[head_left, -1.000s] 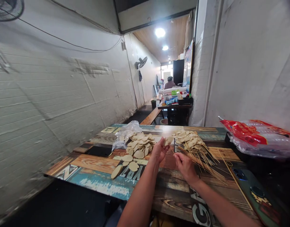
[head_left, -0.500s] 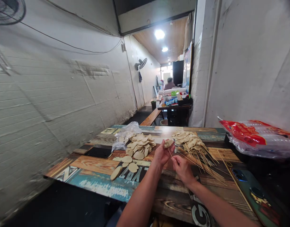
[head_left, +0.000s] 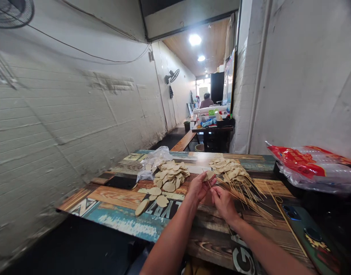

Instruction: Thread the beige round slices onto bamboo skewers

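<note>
My left hand (head_left: pixel 200 188) is closed around the edge of a thin, pale beige oval slice (head_left: pixel 210 175), holding it up over the table. In a pinch, my right hand (head_left: pixel 224 202) grips a thin bamboo skewer (head_left: pixel 209 185) that runs up to the slice. How far the skewer goes through is too small to tell. Left of my hands lies a heap of similar slices (head_left: pixel 170 176), with a few loose ones (head_left: pixel 162 201) nearer me. On the right, slices on skewers (head_left: pixel 231 170) are piled up, their sticks (head_left: pixel 251 204) pointing toward me.
A clear plastic bag (head_left: pixel 156 157) rests behind the left heap. On the wood-patterned table (head_left: pixel 120 221) also lie a black flat object (head_left: pixel 120 182) and, at right, a phone (head_left: pixel 309 233). A red-and-clear package (head_left: pixel 312 164) stands at the right edge. A person (head_left: pixel 206 101) sits far back.
The slice and skewer sit slightly farther right and lower in view, with both hands shifting along. The whole view has shifted a little. Both hands keep their holds.
</note>
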`<action>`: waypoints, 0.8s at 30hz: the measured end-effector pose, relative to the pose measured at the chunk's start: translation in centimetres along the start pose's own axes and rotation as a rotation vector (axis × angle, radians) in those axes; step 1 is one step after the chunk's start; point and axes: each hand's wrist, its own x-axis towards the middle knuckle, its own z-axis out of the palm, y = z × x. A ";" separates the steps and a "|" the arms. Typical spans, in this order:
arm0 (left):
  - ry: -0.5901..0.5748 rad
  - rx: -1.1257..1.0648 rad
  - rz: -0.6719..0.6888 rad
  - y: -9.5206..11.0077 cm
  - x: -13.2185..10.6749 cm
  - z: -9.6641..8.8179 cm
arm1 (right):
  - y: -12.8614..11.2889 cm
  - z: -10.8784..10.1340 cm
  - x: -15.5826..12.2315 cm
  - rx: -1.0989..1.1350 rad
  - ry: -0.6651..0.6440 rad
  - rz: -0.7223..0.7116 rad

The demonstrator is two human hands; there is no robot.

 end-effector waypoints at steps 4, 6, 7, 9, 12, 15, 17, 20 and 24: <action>-0.080 0.029 -0.035 -1.2 0.0 0.4 | 0.5 -0.4 0.8 0.065 0.037 0.035; -0.068 0.017 -0.033 -1.2 0.2 0.5 | 0.8 -0.5 1.0 0.148 -0.025 0.107; -0.042 -0.009 -0.008 -0.9 0.3 0.4 | 0.9 -0.6 1.0 0.187 -0.065 0.146; 0.044 -0.074 0.061 0.0 0.4 0.2 | 1.0 -0.5 0.8 0.224 -0.158 0.163; 0.159 -0.124 0.092 0.9 0.7 -0.3 | 0.9 -0.4 0.4 0.179 -0.194 0.095; 0.142 -0.118 0.061 0.2 1.1 -0.5 | 0.9 -0.4 0.5 0.113 -0.125 0.066; 0.100 -0.085 0.030 -1.0 1.5 -0.3 | 1.1 -0.5 0.7 0.073 -0.098 0.062; 0.065 0.093 0.023 -1.6 1.9 -0.2 | 1.8 -0.6 1.1 0.011 -0.052 0.055; 0.263 0.689 0.365 2.3 -0.9 -2.2 | 3.2 -0.2 1.3 -0.018 -0.031 0.042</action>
